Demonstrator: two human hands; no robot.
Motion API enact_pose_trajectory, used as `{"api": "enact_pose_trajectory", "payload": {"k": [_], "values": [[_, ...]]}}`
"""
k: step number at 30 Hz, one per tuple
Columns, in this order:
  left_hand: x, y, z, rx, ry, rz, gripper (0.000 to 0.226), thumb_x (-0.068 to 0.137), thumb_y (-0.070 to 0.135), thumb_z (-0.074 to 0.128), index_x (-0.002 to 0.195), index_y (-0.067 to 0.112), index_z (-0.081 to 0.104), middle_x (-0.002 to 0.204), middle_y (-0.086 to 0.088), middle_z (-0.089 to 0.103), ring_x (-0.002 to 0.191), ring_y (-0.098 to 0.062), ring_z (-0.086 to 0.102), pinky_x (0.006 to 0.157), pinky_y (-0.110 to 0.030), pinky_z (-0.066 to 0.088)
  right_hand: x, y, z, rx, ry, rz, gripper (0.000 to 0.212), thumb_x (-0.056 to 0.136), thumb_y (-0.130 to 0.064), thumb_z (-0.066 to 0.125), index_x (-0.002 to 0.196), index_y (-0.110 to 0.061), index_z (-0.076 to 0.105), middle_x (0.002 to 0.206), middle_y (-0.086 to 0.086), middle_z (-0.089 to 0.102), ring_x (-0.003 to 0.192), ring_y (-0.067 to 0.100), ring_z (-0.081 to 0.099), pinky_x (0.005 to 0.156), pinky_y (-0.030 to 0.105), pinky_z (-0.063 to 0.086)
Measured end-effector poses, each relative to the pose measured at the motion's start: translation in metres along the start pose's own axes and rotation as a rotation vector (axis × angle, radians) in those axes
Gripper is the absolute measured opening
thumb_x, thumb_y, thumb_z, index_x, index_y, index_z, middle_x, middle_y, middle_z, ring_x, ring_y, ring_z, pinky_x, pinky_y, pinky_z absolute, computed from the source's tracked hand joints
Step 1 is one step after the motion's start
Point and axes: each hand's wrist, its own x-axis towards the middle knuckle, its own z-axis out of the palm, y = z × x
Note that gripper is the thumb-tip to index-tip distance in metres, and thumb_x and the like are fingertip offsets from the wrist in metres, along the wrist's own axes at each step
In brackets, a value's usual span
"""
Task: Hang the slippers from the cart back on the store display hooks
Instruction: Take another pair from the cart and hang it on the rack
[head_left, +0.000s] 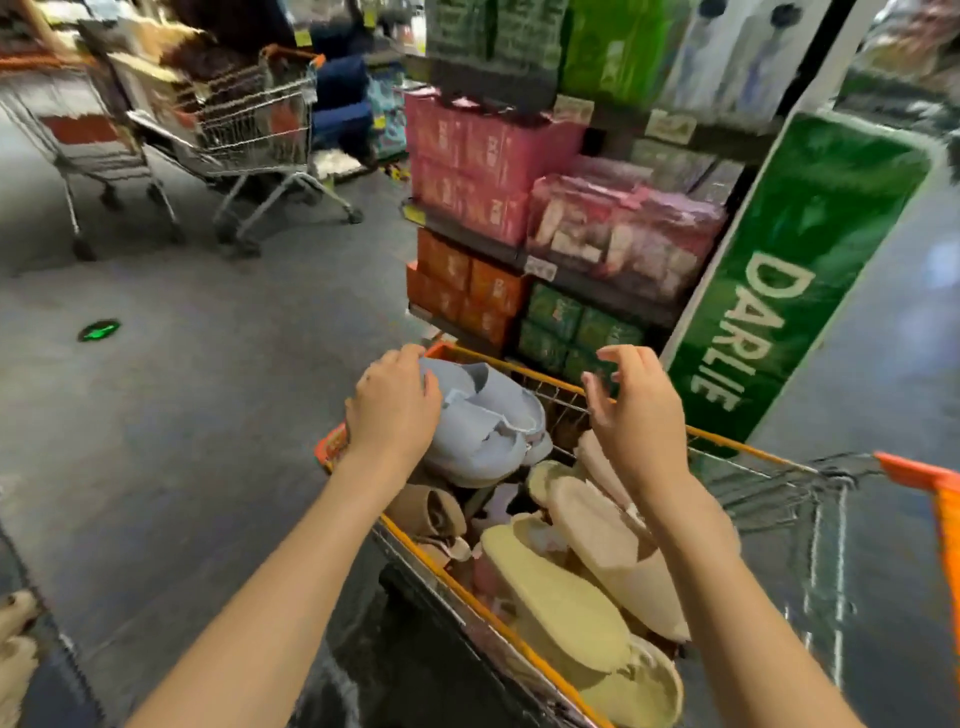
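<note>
The pale blue slippers (483, 421), a joined pair, sat atop the heap at the far end of the cart (519, 631) in the lower centre of the frame, and your left hand (392, 410) gripped them from the left side, fingers curled over the nearest upper. Your right hand (636, 410) hovered just to their right above the cart's wire wall, fingers spread and loosely bent, holding nothing.

Below them lay the rest of the load: cream and yellow slippers (566, 603) piled toward the bottom edge and a tan pair (431, 512) tucked beneath the blue ones. By the look of it, you were at the pick-up step, with most of the cart still to be rehung. The next move likely called for lifting the blue pair clear of the pile and finding the hanger or loop that joins them, the free hand ready to steady it, before carrying it to a hook.

No display hooks showed anywhere. The shelving (524, 208) in the upper centre held boxed goods only, beside a green Darlie sign (779, 291) at the right. Two empty-looking trolleys (228, 135) stood in the upper left. Motion blur smeared the whole scene; whether the blue pair carried a hanger could not be told, and the cart's near end ran out of frame at the bottom.
</note>
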Motion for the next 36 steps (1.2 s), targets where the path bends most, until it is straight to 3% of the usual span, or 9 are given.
{"api": "enact_pose_trajectory", "payload": {"k": [8, 15, 22, 25, 29, 31, 33, 36], "values": [[0.085, -0.039, 0.054, -0.027, -0.196, 0.085, 0.055, 0.096, 0.024, 0.045, 0.145, 0.012, 0.024, 0.144, -0.015, 0.034, 0.131, -0.032, 0.035, 0.098, -0.045, 0.038, 0.010, 0.010, 0.098, 0.004, -0.093, 0.453, 0.032, 0.094, -0.018, 0.048, 0.123, -0.004, 0.047, 0.119, 0.015, 0.053, 0.106, 0.031, 0.053, 0.082, 0.037, 0.043], [0.121, -0.053, 0.123, 0.015, -0.341, 0.047, 0.072, 0.096, 0.032, 0.045, 0.150, 0.011, 0.003, 0.149, -0.018, 0.019, 0.135, -0.039, 0.027, 0.103, -0.046, 0.036, 0.031, 0.030, 0.180, 0.080, -0.328, 0.796, 0.035, 0.096, -0.027, 0.043, 0.123, -0.004, 0.042, 0.121, 0.016, 0.051, 0.102, 0.033, 0.055, 0.078, 0.039, 0.046], [0.134, -0.044, 0.170, 0.054, -0.566, 0.113, 0.088, 0.091, 0.043, 0.054, 0.148, 0.030, -0.012, 0.153, -0.019, -0.006, 0.136, -0.041, 0.021, 0.102, -0.044, 0.036, 0.045, 0.060, 0.238, 0.039, -0.513, 0.979, 0.035, 0.094, -0.026, 0.045, 0.117, 0.000, 0.044, 0.121, 0.020, 0.052, 0.108, 0.035, 0.053, 0.083, 0.038, 0.045], [0.142, -0.034, 0.192, 0.047, -0.656, 0.140, 0.092, 0.087, 0.047, 0.058, 0.148, 0.035, -0.011, 0.152, -0.017, -0.007, 0.136, -0.042, 0.019, 0.102, -0.046, 0.036, 0.048, 0.071, 0.250, 0.104, -0.520, 1.084, 0.034, 0.093, -0.022, 0.044, 0.117, 0.003, 0.045, 0.118, 0.022, 0.055, 0.099, 0.033, 0.055, 0.075, 0.032, 0.042], [0.150, -0.024, 0.214, 0.145, -0.717, 0.243, 0.090, 0.086, 0.048, 0.057, 0.145, 0.044, -0.011, 0.155, -0.011, -0.017, 0.140, -0.042, 0.005, 0.107, -0.054, 0.032, 0.049, 0.081, 0.263, 0.175, -0.550, 1.106, 0.037, 0.092, -0.018, 0.043, 0.122, 0.004, 0.044, 0.114, 0.020, 0.058, 0.100, 0.033, 0.057, 0.068, 0.028, 0.038], [0.153, -0.020, 0.223, 0.225, -0.754, 0.317, 0.086, 0.088, 0.047, 0.055, 0.145, 0.046, -0.009, 0.154, -0.005, -0.025, 0.142, -0.041, -0.007, 0.107, -0.058, 0.028, 0.047, 0.086, 0.268, 0.186, -0.541, 1.089, 0.033, 0.089, -0.014, 0.045, 0.117, 0.004, 0.049, 0.103, 0.016, 0.062, 0.088, 0.029, 0.059, 0.060, 0.027, 0.041], [0.155, -0.013, 0.230, 0.269, -0.784, 0.380, 0.081, 0.090, 0.046, 0.054, 0.146, 0.045, -0.004, 0.153, -0.003, -0.029, 0.141, -0.043, -0.014, 0.107, -0.062, 0.023, 0.045, 0.087, 0.271, 0.171, -0.529, 1.056, 0.025, 0.089, -0.009, 0.044, 0.110, 0.003, 0.052, 0.094, 0.015, 0.061, 0.083, 0.028, 0.058, 0.053, 0.025, 0.035], [0.156, -0.003, 0.239, 0.369, -0.802, 0.485, 0.074, 0.091, 0.040, 0.052, 0.147, 0.042, 0.003, 0.153, -0.003, -0.031, 0.139, -0.042, -0.023, 0.105, -0.069, 0.014, 0.045, 0.084, 0.271, 0.195, -0.473, 1.031, 0.010, 0.090, -0.005, 0.041, 0.089, -0.009, 0.050, 0.089, 0.013, 0.060, 0.085, 0.030, 0.059, 0.065, 0.036, 0.045]]}}
